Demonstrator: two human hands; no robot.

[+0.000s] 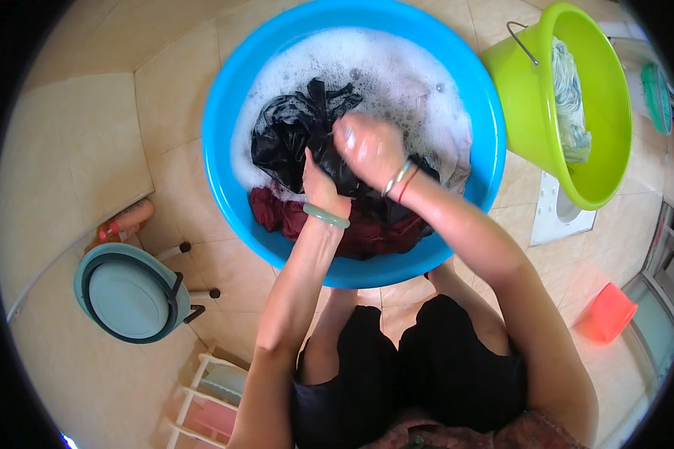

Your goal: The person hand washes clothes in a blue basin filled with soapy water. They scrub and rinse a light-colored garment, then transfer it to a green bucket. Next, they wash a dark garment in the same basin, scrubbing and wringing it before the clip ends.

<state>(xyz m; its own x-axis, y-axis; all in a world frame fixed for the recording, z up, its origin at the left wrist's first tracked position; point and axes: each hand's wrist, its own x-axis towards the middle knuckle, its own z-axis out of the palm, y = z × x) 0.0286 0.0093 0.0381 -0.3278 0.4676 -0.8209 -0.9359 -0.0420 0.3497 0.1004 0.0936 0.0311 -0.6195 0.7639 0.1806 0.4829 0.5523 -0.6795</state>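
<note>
A large blue basin [217, 183] full of suds [288, 71] stands before me. A wet black garment [281, 138] is bunched up above the foam on the left side of the basin. My left hand [322, 185], with a green bangle at its wrist, grips the garment from below, its thumb up and most of its fingers hidden. Close beside it, my right hand [374, 150] is closed in a fist on the same black cloth, foam on its knuckles. Under both wrists lies a dark red garment [374, 236]. Pale cloth [460, 161] shows through the suds at the right.
At the upper right, a lime green bucket [517, 105] leans beside the basin with a pale patterned cloth [569, 97] in it. A white floor fixture [550, 217] lies below it. Collapsible grey-green basin [131, 295], white rack [191, 393] and red container [610, 314] stand around me.
</note>
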